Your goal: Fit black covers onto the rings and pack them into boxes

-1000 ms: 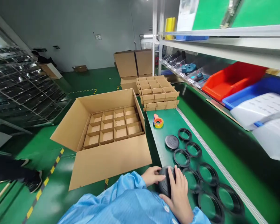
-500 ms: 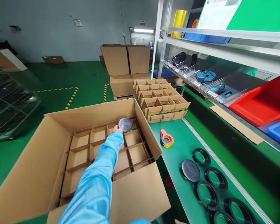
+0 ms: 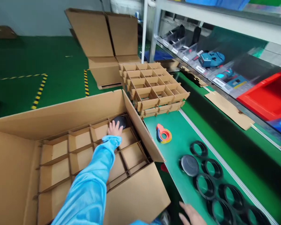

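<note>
My left hand (image 3: 114, 129), in a blue sleeve, reaches into a large cardboard box (image 3: 140, 187) fitted with a grid of cardboard dividers (image 3: 70, 153). Its fingers are spread at the edge of a dark round lid-like part (image 3: 120, 122), which lies in the far right compartment; whether they touch it I cannot tell. At the bottom edge, my right hand (image 3: 192, 215) shows only in part, fingers apart and holding nothing. Close to it on the green bench are several black rings (image 3: 204, 186) and one dark disc-topped round part (image 3: 189, 165).
Stacked cardboard dividers (image 3: 154, 82) stand beyond the box, beside a tape dispenser (image 3: 164, 134) on the bench. Another open carton (image 3: 103, 67) is behind. Along the right runs a rack with clear bins (image 3: 212, 59) and a red tray (image 3: 269, 97).
My left hand has lowered the round part into the far right compartment and its fingers have spread. More of my right hand has come into view. The camera has turned right and down.
</note>
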Demonstrator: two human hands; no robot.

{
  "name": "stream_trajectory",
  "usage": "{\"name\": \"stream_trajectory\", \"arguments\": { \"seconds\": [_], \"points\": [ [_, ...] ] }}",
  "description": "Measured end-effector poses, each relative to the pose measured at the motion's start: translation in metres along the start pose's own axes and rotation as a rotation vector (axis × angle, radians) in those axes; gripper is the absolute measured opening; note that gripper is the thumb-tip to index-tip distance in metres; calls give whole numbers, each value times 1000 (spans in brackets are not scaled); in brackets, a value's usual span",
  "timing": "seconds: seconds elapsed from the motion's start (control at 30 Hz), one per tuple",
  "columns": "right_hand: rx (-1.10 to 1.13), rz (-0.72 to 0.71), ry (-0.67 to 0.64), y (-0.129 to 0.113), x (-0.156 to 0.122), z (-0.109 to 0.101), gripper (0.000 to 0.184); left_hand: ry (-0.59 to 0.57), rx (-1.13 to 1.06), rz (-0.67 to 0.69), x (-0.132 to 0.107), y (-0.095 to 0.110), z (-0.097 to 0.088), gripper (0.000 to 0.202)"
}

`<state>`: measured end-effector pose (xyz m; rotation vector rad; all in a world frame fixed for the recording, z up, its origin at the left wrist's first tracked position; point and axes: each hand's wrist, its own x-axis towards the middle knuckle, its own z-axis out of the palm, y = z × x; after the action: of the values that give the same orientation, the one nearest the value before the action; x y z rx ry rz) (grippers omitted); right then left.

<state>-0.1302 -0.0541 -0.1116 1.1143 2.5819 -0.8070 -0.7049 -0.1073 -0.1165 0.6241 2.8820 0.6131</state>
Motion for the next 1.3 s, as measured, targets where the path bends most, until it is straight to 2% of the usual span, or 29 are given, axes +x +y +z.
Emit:
{"name": "stream_trajectory", "arguments": {
  "seconds": [0.07, 0.17, 0.2, 0.27, 0.33, 0.37, 0.47, 0.57, 0.63, 0.7, 0.8, 0.83, 0.9, 0.97, 1.0, 1.07, 1.13, 1.17, 1.2, 1.23, 1.3],
  "points": [
    [6, 0, 45, -3, 16, -24, 42, -79, 28, 99, -6, 3, -3, 48],
    [-77, 89, 205, -3, 60, -65, 47, -111, 84, 196, 6, 1, -2, 62],
    [-133, 148, 252, -1, 77, -77, 56, -140, 103, 183, 12, 1, 0, 63],
    [-233, 278, 264, 4, 110, -94, 92, -187, 114, 149, 19, 3, 4, 62],
    [-284, 368, 204, 5, 136, -103, 120, -141, 28, 107, 11, 8, 0, 58],
    [-287, 393, 168, 4, 146, -104, 125, -94, -55, 101, 0, 10, -5, 57],
    [-256, 402, 137, 0, 160, -103, 118, 23, -244, 139, -56, 14, -26, 51],
    [-229, 339, 234, -13, 145, -96, 111, -8, -300, 134, -142, 16, -45, 39],
    [-202, 248, 285, -27, 118, -85, 109, -243, -556, 44, -206, 22, -47, 32],
    [-136, 86, 263, -47, 82, -68, 110, -515, -701, -2, -265, 31, -40, 29],
    [-48, -233, 128, -85, 32, -37, 114, -811, -845, -85, -327, 42, -20, 57],
    [-42, -315, 99, -99, 23, -27, 114, -835, -907, -77, -338, 44, -15, 66],
    [-55, -419, 93, -130, 18, -16, 112, -808, -1028, -35, -347, 41, -11, 76],
    [-65, -494, 120, -159, 27, -18, 108, -744, -1102, -12, -336, 32, -17, 79],
    [-62, -530, 129, -173, 35, -23, 106, -726, -1117, -21, -324, 26, -22, 79],
    [-43, -583, 141, -192, 52, -40, 105, -625, -1090, -81, -284, 9, -38, 77],
    [-17, -596, 141, -199, 64, -53, 95, -375, -985, -194, -226, -12, -55, 71],
    [-2, -590, 126, -197, 68, -56, 86, -160, -888, -292, -193, -24, -63, 66],
    [13, -582, 88, -191, 71, -55, 76, -34, -833, -348, -157, -36, -69, 63],
    [24, -571, 23, -181, 71, -51, 67, 47, -797, -382, -123, -48, -74, 60],
    [27, -495, -128, -157, 66, -33, 55, 126, -708, -446, -61, -70, -78, 53]
  ]
}}
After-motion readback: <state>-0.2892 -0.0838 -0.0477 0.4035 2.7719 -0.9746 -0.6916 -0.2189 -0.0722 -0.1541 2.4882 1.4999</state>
